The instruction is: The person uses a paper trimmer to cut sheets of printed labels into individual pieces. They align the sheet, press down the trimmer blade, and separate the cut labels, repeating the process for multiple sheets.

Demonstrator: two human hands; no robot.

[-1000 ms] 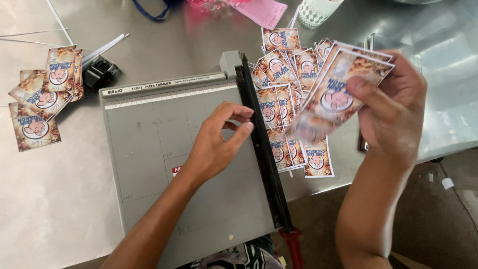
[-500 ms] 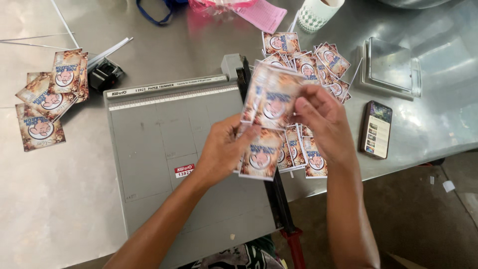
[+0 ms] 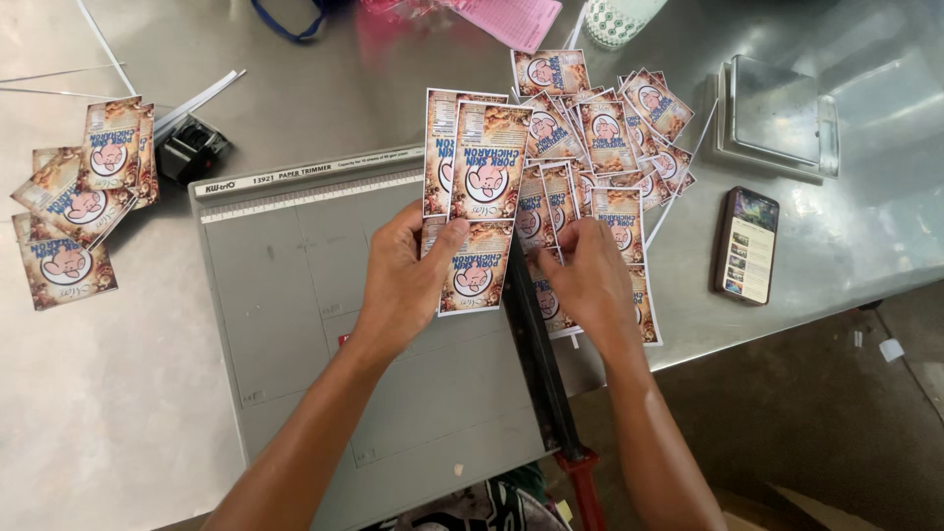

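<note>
My left hand point(image 3: 405, 285) holds a small stack of printed label strips point(image 3: 477, 187), each with a pink pig picture on a brown ground, upright over the grey paper trimmer point(image 3: 295, 295). My right hand point(image 3: 585, 280) rests palm down on the spread pile of printed labels point(image 3: 600, 128) just right of the trimmer's black blade arm point(image 3: 536, 364). Its fingers press on the labels; whether they grip one I cannot tell.
A second pile of cut labels point(image 3: 74, 211) lies at the left on the metal table point(image 3: 108, 393), by a black clip point(image 3: 192, 149) and thin paper offcuts. A phone point(image 3: 745, 246) and a metal tray point(image 3: 777, 113) lie at the right; the table edge runs behind the phone.
The strips passed from my right hand to my left hand, which now holds them over the trimmer. My right hand dropped onto the label pile.
</note>
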